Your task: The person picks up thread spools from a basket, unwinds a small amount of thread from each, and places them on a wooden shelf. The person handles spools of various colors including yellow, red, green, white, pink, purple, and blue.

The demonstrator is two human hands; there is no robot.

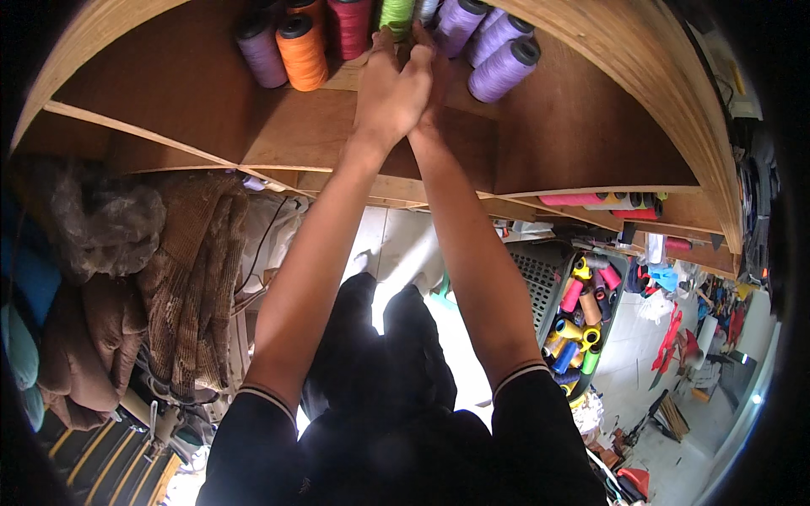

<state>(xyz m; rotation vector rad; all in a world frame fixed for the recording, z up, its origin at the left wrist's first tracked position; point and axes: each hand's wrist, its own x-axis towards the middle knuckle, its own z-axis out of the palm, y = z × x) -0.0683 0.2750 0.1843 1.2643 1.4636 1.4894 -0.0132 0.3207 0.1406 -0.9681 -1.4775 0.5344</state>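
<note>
Both my arms stretch up to a wooden shelf, with the hands close together among cones of thread. My left hand (391, 97) has its fingers closed at the lower end of a lime green thread cone (396, 14). Mostly covered by the left, my right hand (437, 88) reaches up beside the same cone; its fingers are largely hidden. To the left stand a crimson cone (349, 29), an orange cone (302, 59) and a purple cone (261, 55). Several lilac cones (504, 72) are on the right, the nearest one leaning.
The wooden shelf (591, 126) has upright dividers and a curved-looking edge. Pink and red cones (574, 200) lie in a lower compartment. A dark plastic crate (540, 274) of mixed cones is below right. Brown ribbed cloth (190, 287) and clear plastic (105, 215) hang at left.
</note>
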